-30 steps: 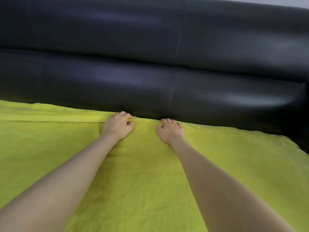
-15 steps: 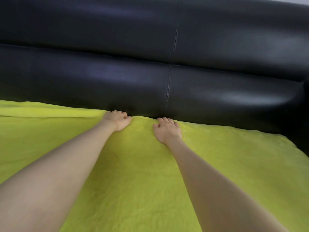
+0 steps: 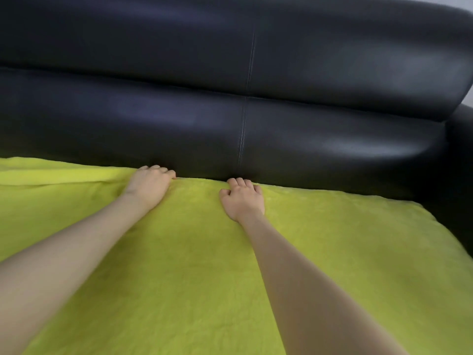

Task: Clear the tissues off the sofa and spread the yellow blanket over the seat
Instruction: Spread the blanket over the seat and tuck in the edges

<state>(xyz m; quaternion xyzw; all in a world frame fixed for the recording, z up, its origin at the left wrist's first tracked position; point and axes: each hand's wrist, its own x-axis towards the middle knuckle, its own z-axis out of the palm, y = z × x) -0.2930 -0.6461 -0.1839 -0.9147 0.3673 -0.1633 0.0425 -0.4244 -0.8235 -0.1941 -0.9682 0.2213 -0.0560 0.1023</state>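
Both hands barely shifted, left hand point(image 3: 149, 185) and right hand point(image 3: 243, 198) grips curled into one yellow blanket point(image 3: 204, 278) edge.

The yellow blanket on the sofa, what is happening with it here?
A person is spreading a fuzzy yellow-green blanket over the seat of a black leather sofa. Both hands are at the blanket's far edge, where the seat meets the backrest. The left hand and the right hand have curled fingers that seem to grip or tuck that edge. No tissues are in view.
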